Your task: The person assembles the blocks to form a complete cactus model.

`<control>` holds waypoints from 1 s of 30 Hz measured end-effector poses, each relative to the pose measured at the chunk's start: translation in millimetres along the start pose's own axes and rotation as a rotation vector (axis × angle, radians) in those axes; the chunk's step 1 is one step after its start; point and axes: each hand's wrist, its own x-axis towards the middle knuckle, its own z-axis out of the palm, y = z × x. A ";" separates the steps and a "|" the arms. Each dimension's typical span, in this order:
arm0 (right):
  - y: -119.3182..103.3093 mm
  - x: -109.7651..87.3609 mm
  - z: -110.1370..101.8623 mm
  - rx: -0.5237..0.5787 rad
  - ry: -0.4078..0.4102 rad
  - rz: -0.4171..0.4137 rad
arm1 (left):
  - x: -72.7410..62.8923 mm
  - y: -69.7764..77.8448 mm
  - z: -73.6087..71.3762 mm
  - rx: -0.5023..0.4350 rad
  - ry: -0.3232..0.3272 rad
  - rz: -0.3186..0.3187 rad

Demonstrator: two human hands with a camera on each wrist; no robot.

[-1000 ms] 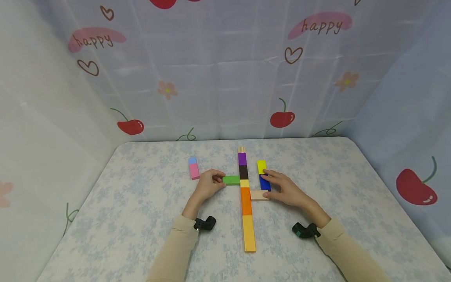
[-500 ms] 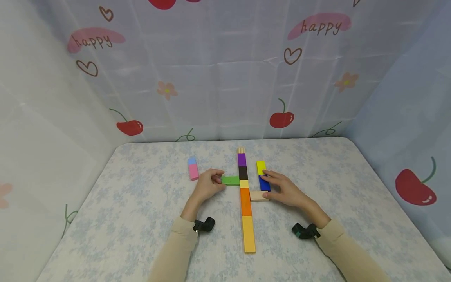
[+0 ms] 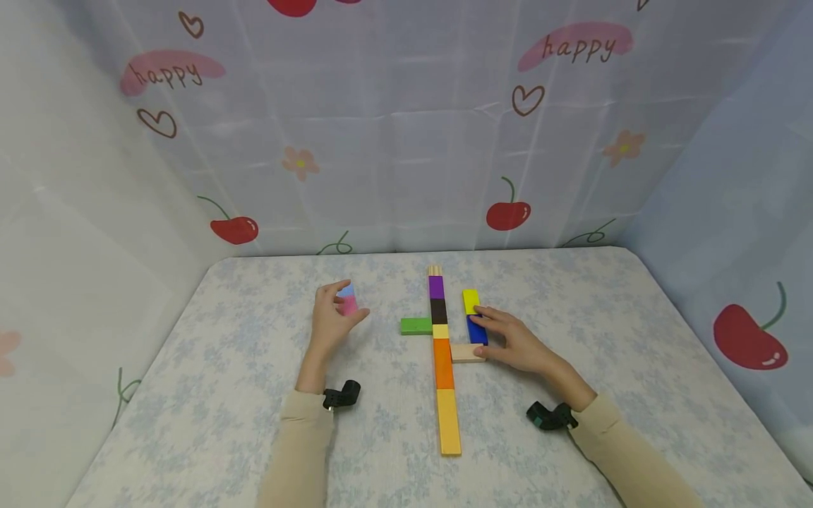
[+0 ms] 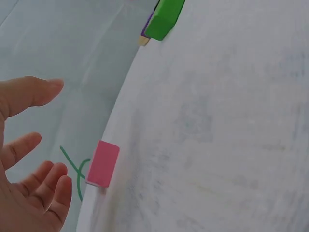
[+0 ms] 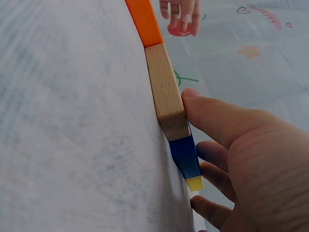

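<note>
My left hand [image 3: 327, 324], fingers spread and slightly bent, hovers around the pink block [image 3: 348, 305] and the light blue block [image 3: 346, 289] on the left of the table. In the left wrist view a gap shows between its fingers and the pink block. The green block [image 3: 416, 326] lies against the column of blocks, with no hand on it. On the other side, my right hand [image 3: 517, 346] rests with relaxed fingers: its thumb is at the natural wood block [image 5: 166, 82] and fingertips are at the dark blue block [image 3: 478, 331]. A yellow block [image 3: 471, 301] adjoins the blue one.
Down the middle runs the column: a purple block [image 3: 435, 287], a black block [image 3: 438, 311], a small pale yellow block [image 3: 440, 331], an orange block [image 3: 443, 364] and a long yellow-orange block [image 3: 449, 422]. Thin pale pieces [image 3: 435, 270] stand at its far end. A printed curtain hangs behind.
My left hand has let go of the green block and moved left to the pink and light blue blocks. The green block stays against the column. My right hand has not moved.
</note>
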 end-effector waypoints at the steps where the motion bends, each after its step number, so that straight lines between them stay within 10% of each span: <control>1: 0.0 -0.1 0.0 0.000 0.000 -0.001 | 0.1 -3.7 -0.9 0.000 -0.002 -0.020; 30: 0.1 0.0 0.2 -0.001 -0.003 0.000 | 1.0 -31.7 -0.4 0.033 -0.061 -0.168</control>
